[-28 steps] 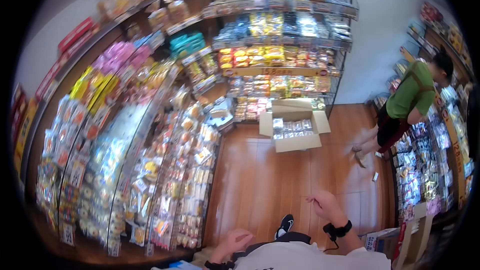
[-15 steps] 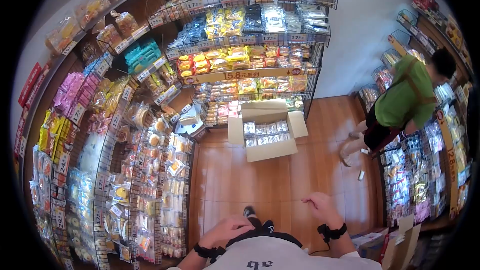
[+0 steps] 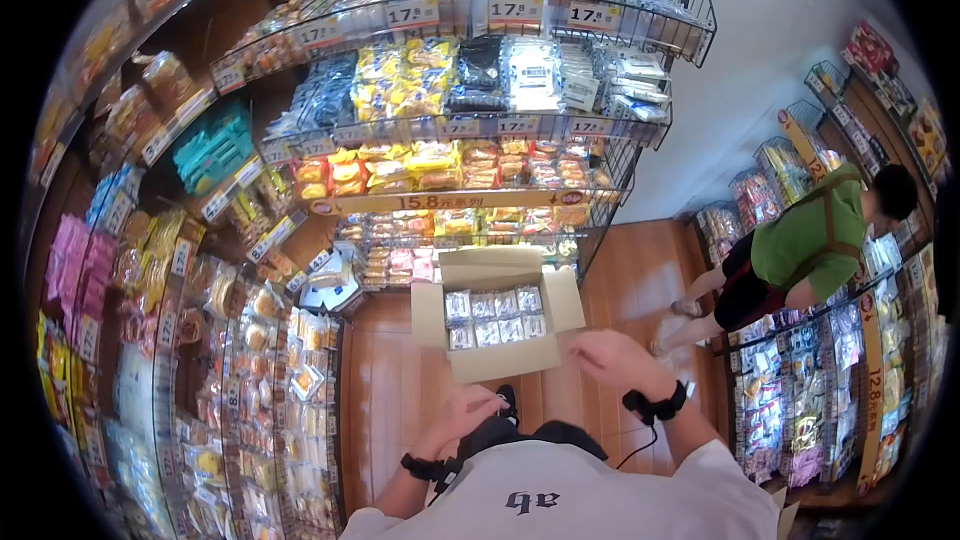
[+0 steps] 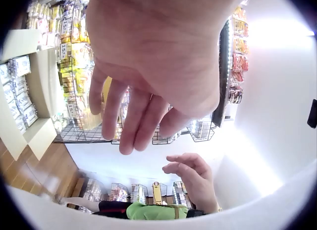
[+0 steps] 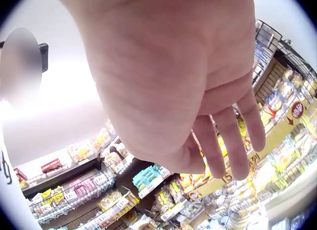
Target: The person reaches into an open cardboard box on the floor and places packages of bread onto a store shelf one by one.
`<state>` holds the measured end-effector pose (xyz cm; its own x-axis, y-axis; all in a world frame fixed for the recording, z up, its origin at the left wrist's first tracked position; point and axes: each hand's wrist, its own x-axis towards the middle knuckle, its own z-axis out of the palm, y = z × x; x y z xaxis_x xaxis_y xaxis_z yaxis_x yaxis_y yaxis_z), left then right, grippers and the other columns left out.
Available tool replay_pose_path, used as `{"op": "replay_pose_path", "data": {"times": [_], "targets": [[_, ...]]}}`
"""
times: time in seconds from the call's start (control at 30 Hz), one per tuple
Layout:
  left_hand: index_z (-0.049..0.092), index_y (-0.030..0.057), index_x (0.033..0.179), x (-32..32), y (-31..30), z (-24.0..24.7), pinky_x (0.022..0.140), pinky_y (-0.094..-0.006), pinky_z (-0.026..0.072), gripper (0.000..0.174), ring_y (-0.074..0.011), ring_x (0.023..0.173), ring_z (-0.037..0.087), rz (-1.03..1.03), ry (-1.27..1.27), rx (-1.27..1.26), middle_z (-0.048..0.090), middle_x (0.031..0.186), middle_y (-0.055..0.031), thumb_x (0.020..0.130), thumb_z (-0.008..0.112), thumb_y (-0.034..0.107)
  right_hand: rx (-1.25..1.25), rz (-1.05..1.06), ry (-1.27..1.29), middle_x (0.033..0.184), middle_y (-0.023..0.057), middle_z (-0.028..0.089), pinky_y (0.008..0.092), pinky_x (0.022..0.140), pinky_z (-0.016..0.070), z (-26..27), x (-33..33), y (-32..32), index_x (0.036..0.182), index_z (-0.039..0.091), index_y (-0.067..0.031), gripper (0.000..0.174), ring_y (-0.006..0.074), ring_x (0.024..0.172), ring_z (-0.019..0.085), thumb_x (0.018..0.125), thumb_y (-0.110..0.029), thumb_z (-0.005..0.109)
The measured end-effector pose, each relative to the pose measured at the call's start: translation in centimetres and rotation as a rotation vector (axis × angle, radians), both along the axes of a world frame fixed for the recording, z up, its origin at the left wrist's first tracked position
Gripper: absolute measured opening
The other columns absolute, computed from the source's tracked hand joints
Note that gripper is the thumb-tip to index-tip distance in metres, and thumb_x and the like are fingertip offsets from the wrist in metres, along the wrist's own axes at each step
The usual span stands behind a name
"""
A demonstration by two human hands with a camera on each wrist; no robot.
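Note:
An open cardboard box (image 3: 505, 359) with white-and-silver packets (image 3: 497, 318) in rows stands on the floor ahead, its flaps spread. My left hand (image 3: 462, 412) hangs in the air on the near left side of the box, holding nothing. My right hand (image 3: 622, 362) is raised by the box's near right corner, also empty. The left wrist view shows the left hand (image 4: 153, 56) with loose, extended fingers and the box (image 4: 43, 86) to one side. In the right wrist view the fingers of the right hand (image 5: 173, 81) hang relaxed.
Racks of packaged snacks (image 3: 430, 202) line the far wall, and more shelves (image 3: 230, 390) run down the left. At the right a person in a green top (image 3: 810, 240) leans toward another shelf (image 3: 800, 380). Wooden floor (image 3: 385, 360) surrounds the box.
The box and far racks are nearer and lower in the head view. Both hands have come closer to the box, still empty. The person in green has leaned further over.

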<state>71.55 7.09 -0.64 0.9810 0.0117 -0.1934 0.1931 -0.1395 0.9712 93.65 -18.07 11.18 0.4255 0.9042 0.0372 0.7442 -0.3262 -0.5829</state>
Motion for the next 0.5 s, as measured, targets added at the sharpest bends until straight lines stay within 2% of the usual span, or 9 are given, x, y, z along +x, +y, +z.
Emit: {"op": "replay_pose_path", "data": {"times": [0.03, 0.07, 0.13, 0.17, 0.27, 0.33, 0.4, 0.47, 0.5], "targets": [[0.075, 0.0024, 0.103, 3.0, 1.0, 1.1, 0.083, -0.0345, 0.0533, 0.024, -0.0248, 0.090, 0.069, 0.005, 0.035, -0.038, 0.073, 0.097, -0.0130, 0.100, 0.064, 0.023, -0.023, -0.048, 0.026, 0.097, 0.0178, 0.068, 0.0447, 0.080, 0.0542, 1.6, 2.8, 0.9, 0.108, 0.065, -0.0031, 0.022, 0.0370, 0.091, 0.066, 0.090, -0.013, 0.057], [0.074, 0.0020, 0.106, 5.0, 1.5, 1.2, 0.082, -0.0369, 0.0535, 0.025, -0.0293, 0.092, 0.069, 0.023, -0.068, 0.027, 0.073, 0.099, -0.0153, 0.099, 0.064, 0.024, 0.007, -0.093, 0.052, 0.097, 0.0184, 0.068, 0.0444, 0.079, 0.0544, 1.6, 5.3, 1.6, 0.110, 0.064, -0.0024, 0.023, 0.0364, 0.090, 0.067, 0.090, -0.014, 0.058], [0.074, 0.0009, 0.104, 9.2, 2.1, 1.4, 0.081, -0.0347, 0.0541, 0.021, -0.0256, 0.090, 0.071, 0.068, -0.098, 0.173, 0.074, 0.099, -0.0136, 0.099, 0.062, 0.018, 0.071, -0.185, 0.108, 0.097, 0.0196, 0.069, 0.0436, 0.078, 0.0547, 1.1, 10.8, 2.1, 0.112, 0.063, -0.0008, 0.027, 0.0353, 0.088, 0.068, 0.090, -0.016, 0.059], [0.073, 0.0003, 0.104, 11.4, 2.6, 1.7, 0.081, -0.0336, 0.0544, 0.020, -0.0238, 0.090, 0.071, 0.086, -0.121, 0.248, 0.075, 0.099, -0.0128, 0.099, 0.061, 0.015, 0.020, -0.217, 0.105, 0.097, 0.0199, 0.069, 0.0420, 0.077, 0.0549, 3.1, 14.1, 2.7, 0.112, 0.063, 0.0005, 0.029, 0.0326, 0.088, 0.069, 0.089, -0.016, 0.061], [0.073, 0.0005, 0.105, 17.0, 3.3, 0.5, 0.083, -0.0355, 0.0538, 0.019, -0.0280, 0.094, 0.070, 0.088, -0.268, 0.354, 0.074, 0.100, -0.0136, 0.098, 0.062, 0.015, 0.063, -0.300, -0.012, 0.097, 0.0197, 0.070, 0.0403, 0.078, 0.0553, 5.8, 23.0, 4.3, 0.110, 0.062, 0.0019, 0.028, 0.0326, 0.088, 0.069, 0.088, -0.015, 0.063], [0.073, 0.0005, 0.106, 19.4, 3.8, 1.2, 0.084, -0.0350, 0.0531, 0.019, -0.0269, 0.095, 0.070, 0.114, -0.254, 0.363, 0.074, 0.099, -0.0136, 0.098, 0.063, 0.014, 0.119, -0.389, 0.121, 0.100, 0.0182, 0.072, 0.0391, 0.083, 0.0555, 6.8, 29.2, 5.8, 0.111, 0.062, 0.0021, 0.029, 0.0293, 0.093, 0.070, 0.091, -0.019, 0.064], [0.072, -0.0001, 0.107, 21.6, 3.0, 1.8, 0.085, -0.0343, 0.0526, 0.019, -0.0253, 0.096, 0.069, 0.164, -0.214, 0.312, 0.074, 0.099, -0.0132, 0.099, 0.062, 0.014, 0.153, -0.388, 0.045, 0.103, 0.0185, 0.071, 0.0375, 0.086, 0.0549, 7.1, 36.0, 7.7, 0.114, 0.061, 0.0025, 0.034, 0.0268, 0.095, 0.070, 0.090, -0.021, 0.066], [0.072, -0.0012, 0.107, 23.4, 2.5, 3.5, 0.085, -0.0333, 0.0523, 0.020, -0.0232, 0.096, 0.069, 0.220, -0.151, 0.219, 0.074, 0.099, -0.0126, 0.099, 0.062, 0.014, 0.150, -0.348, 0.089, 0.109, 0.0210, 0.070, 0.0379, 0.089, 0.0541, 7.9, 41.8, 10.3, 0.116, 0.061, 0.0023, 0.037, 0.0289, 0.101, 0.069, 0.089, -0.022, 0.068], [0.072, -0.0013, 0.106, 23.9, 2.2, 3.0, 0.085, -0.0335, 0.0527, 0.020, -0.0240, 0.096, 0.070, 0.265, -0.128, 0.207, 0.074, 0.099, -0.0135, 0.099, 0.062, 0.014, 0.060, -0.392, 0.006, 0.114, 0.0237, 0.068, 0.0401, 0.093, 0.0526, 8.0, 43.7, 11.8, 0.119, 0.060, 0.0033, 0.039, 0.0345, 0.107, 0.067, 0.087, -0.020, 0.065]]}}
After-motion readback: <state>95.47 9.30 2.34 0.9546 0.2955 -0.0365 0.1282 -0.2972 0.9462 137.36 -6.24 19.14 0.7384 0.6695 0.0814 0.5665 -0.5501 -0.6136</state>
